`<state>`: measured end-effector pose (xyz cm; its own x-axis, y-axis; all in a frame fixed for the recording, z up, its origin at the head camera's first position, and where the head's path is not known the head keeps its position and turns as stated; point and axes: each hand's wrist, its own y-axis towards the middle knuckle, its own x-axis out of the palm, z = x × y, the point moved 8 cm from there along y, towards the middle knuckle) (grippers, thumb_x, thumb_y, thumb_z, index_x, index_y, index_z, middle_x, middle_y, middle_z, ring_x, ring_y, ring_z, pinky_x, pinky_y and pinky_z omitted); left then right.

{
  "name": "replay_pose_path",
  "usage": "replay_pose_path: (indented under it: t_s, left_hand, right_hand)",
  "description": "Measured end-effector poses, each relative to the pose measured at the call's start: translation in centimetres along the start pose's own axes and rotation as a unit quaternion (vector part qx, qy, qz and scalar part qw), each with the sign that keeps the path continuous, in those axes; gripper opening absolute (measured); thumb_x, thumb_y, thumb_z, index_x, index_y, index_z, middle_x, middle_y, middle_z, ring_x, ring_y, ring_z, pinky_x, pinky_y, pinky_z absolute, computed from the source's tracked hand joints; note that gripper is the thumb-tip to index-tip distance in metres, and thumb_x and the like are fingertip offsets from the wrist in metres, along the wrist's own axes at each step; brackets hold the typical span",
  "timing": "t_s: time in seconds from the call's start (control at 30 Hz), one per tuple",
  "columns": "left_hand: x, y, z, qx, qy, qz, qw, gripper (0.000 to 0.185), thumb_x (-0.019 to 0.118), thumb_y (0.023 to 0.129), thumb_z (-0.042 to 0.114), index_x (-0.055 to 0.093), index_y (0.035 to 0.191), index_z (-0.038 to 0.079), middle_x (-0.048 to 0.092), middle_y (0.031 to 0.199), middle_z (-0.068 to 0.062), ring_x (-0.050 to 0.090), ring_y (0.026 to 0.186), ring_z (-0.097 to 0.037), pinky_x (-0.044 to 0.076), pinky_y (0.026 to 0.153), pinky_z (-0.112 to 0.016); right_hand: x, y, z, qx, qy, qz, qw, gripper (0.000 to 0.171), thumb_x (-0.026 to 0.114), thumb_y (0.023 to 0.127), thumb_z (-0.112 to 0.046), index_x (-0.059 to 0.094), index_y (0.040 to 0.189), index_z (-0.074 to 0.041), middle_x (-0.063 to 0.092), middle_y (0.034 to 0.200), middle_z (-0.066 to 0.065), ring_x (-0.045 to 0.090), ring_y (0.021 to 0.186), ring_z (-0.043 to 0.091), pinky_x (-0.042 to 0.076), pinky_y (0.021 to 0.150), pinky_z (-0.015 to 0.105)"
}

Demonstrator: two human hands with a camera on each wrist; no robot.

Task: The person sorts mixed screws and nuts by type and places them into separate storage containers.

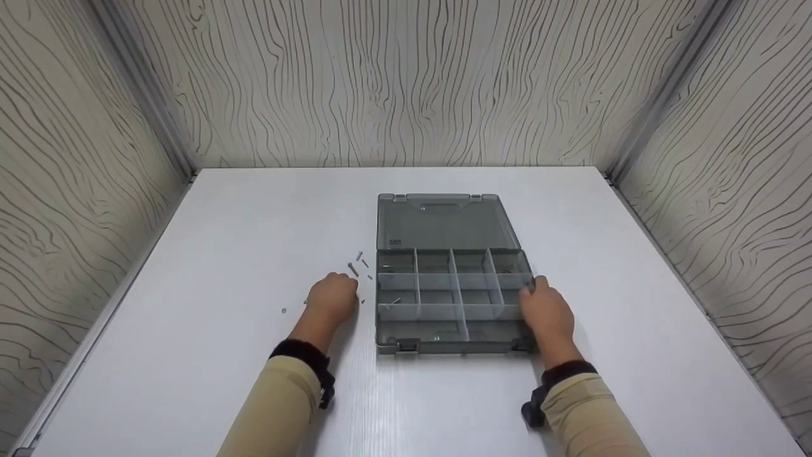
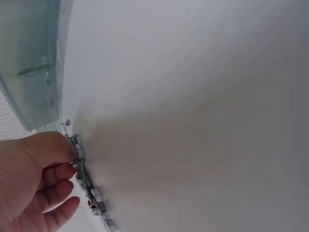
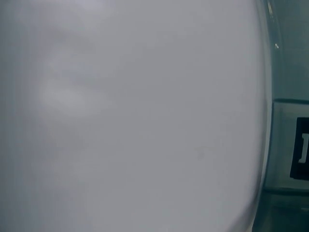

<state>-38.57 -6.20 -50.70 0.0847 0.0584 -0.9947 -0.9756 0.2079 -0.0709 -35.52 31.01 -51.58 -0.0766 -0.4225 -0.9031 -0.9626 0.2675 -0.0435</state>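
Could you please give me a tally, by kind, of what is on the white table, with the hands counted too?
Grey compartment box, lid open: 1
Small metal screws and bolts loose on the table, left of the box: several, too small to count exactly
Hands: 2, left hand at the screws, right hand on the box's right edge
Total: 3, plus the loose screws
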Motion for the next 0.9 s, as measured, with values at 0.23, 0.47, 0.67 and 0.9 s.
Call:
replay_pose_path:
  t_s: [0.23, 0.47, 0.67, 0.9]
  left_hand:
    - [-1.1, 0.3, 0.5, 0.014, -0.018, 0.024, 0.9994, 0.023, 0.062, 0.081, 0.013, 0.062, 0.105, 0.009, 0.066, 0.091, -0.009, 0.062, 0.087, -0.025, 0.052, 0.075, -0.037]
    - [-3.7, 0.1, 1.9, 0.045, -0.061, 0.093, 0.9928, 0.009, 0.061, 0.082, 0.009, 0.060, 0.091, 0.011, 0.060, 0.079, -0.002, 0.059, 0.072, -0.019, 0.050, 0.061, -0.032]
    - [-4.6, -0.2, 3.5, 0.079, -0.099, 0.110, 0.9859, 0.003, 0.060, 0.083, 0.011, 0.057, 0.081, 0.012, 0.055, 0.075, 0.000, 0.055, 0.071, -0.016, 0.048, 0.062, -0.029]
    - [-3.8, -0.7, 5.6, 0.143, -0.092, 0.091, 0.9811, 0.007, 0.060, 0.081, 0.006, 0.062, 0.085, 0.012, 0.059, 0.085, 0.000, 0.059, 0.082, -0.019, 0.051, 0.071, -0.031]
  right_hand:
    - [0.0, 0.0, -0.1, 0.003, -0.007, -0.003, 1.000, 0.050, 0.033, 0.094, -0.029, 0.035, 0.131, 0.004, 0.054, 0.111, 0.030, 0.055, 0.095, 0.041, 0.046, 0.074, 0.049]
    - [0.0, 0.1, 0.0, 0.003, -0.007, -0.005, 1.000, 0.051, 0.033, 0.094, -0.029, 0.034, 0.133, 0.005, 0.052, 0.113, 0.031, 0.054, 0.098, 0.042, 0.045, 0.077, 0.050]
    - [-0.1, 0.1, 0.0, 0.000, -0.006, -0.001, 1.000, 0.050, 0.033, 0.094, -0.029, 0.035, 0.131, 0.005, 0.053, 0.112, 0.031, 0.054, 0.097, 0.043, 0.045, 0.077, 0.051]
    - [-0.1, 0.1, 0.0, 0.002, -0.003, 0.001, 1.000, 0.051, 0.033, 0.094, -0.029, 0.035, 0.132, 0.005, 0.053, 0.113, 0.031, 0.053, 0.098, 0.043, 0.045, 0.077, 0.051]
